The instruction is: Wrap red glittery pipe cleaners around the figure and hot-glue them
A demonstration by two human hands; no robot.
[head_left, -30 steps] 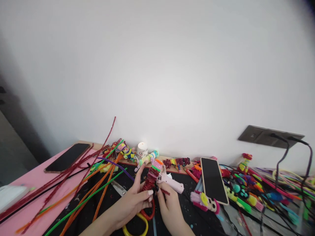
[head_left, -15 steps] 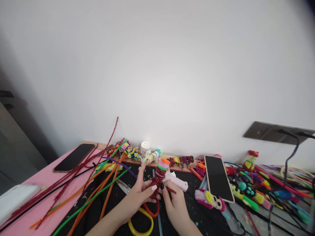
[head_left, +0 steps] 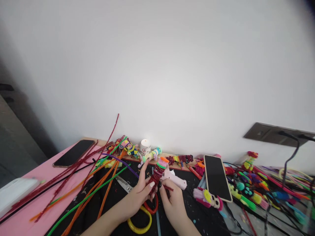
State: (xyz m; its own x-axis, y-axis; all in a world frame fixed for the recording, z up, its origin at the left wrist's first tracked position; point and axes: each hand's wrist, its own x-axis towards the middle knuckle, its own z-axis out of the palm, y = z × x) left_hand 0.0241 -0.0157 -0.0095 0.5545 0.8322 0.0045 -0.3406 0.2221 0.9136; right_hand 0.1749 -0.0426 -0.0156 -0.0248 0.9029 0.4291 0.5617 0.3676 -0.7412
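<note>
A coiled pipe cleaner figure [head_left: 159, 167], dark red below with pink, green and orange bands at its top, tilts in my left hand [head_left: 137, 196], whose fingers wrap its lower part. Close against it, my right hand [head_left: 174, 200] pinches a dark red pipe cleaner [head_left: 169, 188]; its short end sticks out to the right. Under my left hand lie scissors [head_left: 139, 230] with yellow and red handles, the blades pointing up and left. Just behind my right hand is a pale pink glue gun [head_left: 177, 181].
Long red, orange and green pipe cleaners [head_left: 91, 196] spread over the left side. A black-screened phone [head_left: 73, 153] lies left, another phone [head_left: 218, 177] right. A paper cup [head_left: 145, 147] and finished figures line the wall. Pipe cleaners and cords crowd the right, below a wall socket [head_left: 268, 132].
The figure has tipped a little further and sits slightly lower and to the left. Both hands keep their hold. The whole view has shifted slightly.
</note>
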